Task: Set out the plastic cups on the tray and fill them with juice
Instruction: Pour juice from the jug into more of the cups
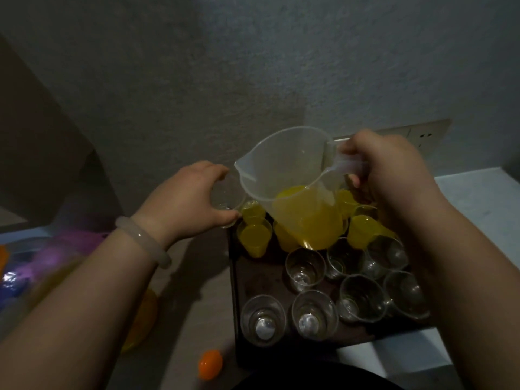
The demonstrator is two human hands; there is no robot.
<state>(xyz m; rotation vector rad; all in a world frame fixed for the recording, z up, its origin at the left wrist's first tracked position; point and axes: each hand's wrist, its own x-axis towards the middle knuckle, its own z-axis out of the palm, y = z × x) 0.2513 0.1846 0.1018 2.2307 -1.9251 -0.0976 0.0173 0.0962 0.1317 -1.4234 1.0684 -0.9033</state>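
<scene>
The tray lay below both hands, with filled cups under the jug and empty cups nearer the person. The right hand clasped the tilted jug's handle, juice pooled inside. The left hand gripped a clear cup just beneath the spout.

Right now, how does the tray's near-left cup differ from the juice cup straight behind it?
The juice cup is filled yellow; the near-left cup is empty and clear. The juice cup stands by the left hand; the near-left cup stands at the tray's near edge. Both stand upright on it.
</scene>
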